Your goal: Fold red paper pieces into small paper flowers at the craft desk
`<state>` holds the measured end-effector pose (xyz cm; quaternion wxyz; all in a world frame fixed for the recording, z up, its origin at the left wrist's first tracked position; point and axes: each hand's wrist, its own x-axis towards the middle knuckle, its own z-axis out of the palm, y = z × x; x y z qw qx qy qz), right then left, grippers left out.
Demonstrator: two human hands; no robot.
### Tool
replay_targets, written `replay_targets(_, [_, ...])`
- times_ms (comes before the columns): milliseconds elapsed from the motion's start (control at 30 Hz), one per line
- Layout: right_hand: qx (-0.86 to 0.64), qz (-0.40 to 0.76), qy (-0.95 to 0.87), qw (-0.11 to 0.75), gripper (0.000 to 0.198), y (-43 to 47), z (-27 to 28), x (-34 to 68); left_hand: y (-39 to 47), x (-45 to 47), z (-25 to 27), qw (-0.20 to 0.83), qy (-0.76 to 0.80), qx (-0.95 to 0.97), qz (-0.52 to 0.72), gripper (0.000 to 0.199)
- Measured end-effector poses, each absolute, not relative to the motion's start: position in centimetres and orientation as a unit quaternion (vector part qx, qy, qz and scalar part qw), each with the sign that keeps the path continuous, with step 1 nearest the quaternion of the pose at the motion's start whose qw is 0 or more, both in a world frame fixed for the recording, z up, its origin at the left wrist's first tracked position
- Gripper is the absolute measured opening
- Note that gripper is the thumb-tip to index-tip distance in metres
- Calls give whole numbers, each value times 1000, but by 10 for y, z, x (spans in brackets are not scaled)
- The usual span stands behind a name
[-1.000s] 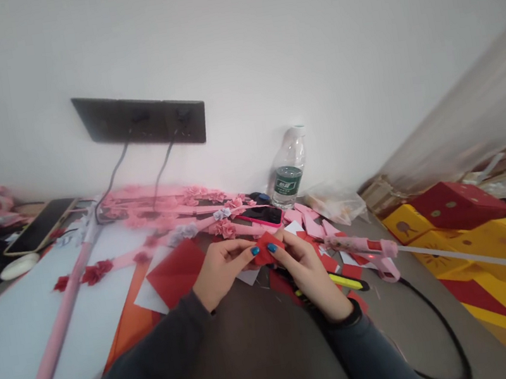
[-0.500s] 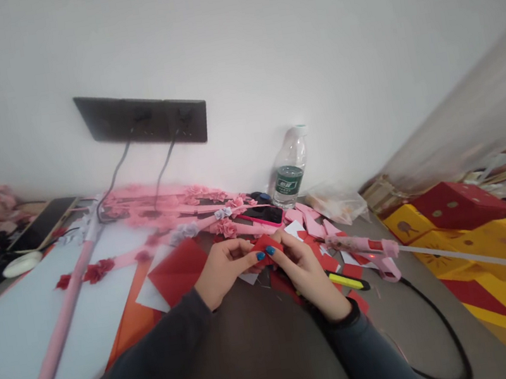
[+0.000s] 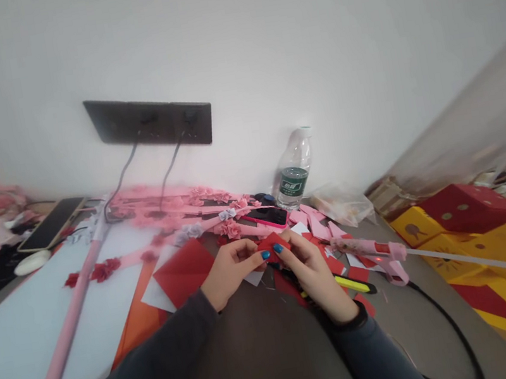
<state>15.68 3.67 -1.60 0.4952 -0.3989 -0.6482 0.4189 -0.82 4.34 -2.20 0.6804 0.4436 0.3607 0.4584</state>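
Observation:
Between my fingertips is a small piece of red paper point(image 3: 273, 242), pinched from both sides above the grey table. My left hand point(image 3: 234, 270) grips its left edge between thumb and finger. On its right side, my right hand point(image 3: 311, 270) presses it with the thumb, whose nail is painted blue. The fingers hide part of the paper, so its exact folds cannot be made out. Under and beside my right hand lies a yellow and black utility knife point(image 3: 355, 284). A larger red paper sheet point(image 3: 184, 265) rests left of my left hand.
A pink glue gun point(image 3: 371, 249) with a long white stick and black cord lies at right. Behind stand a water bottle point(image 3: 293, 173) and a phone point(image 3: 269, 216). Paper-flower strips point(image 3: 188, 203) line the wall; a pink tube point(image 3: 73, 314) crosses white sheets. Yellow boxes point(image 3: 494, 254) sit at right.
The whole view has shifted slightly, so things appear a little further right and lower. A hand at the far left edge has gone from view. Both my hands still pinch the red paper.

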Motion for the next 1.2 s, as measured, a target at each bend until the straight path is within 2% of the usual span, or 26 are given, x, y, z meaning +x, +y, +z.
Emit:
replay_targets(200, [-403,413,-666,473,30,38,-15,156,42,-11,-18,622,380,510,456,34])
replay_targets(567, [-394,427,-646,494,29,38,-14,159,44,-10,-17,655,356,497,445,36])
replay_targets(767, [-401,429,-660,469,36,37,-16,154,46,-13,-20,586,376,535,478,26])
replay_targets(967, [-413,443,-636,479,37,40,-18,156,48,-14,-22,568,392,508,516,28])
replay_targets(1100, [-413,435,-636,485,40,41,-19,158,47,-12,-22,615,371,492,492,25])
replay_targets(1200, [-408,431,-644,484,40,40,-19,157,46,-10,-23,672,352,461,460,34])
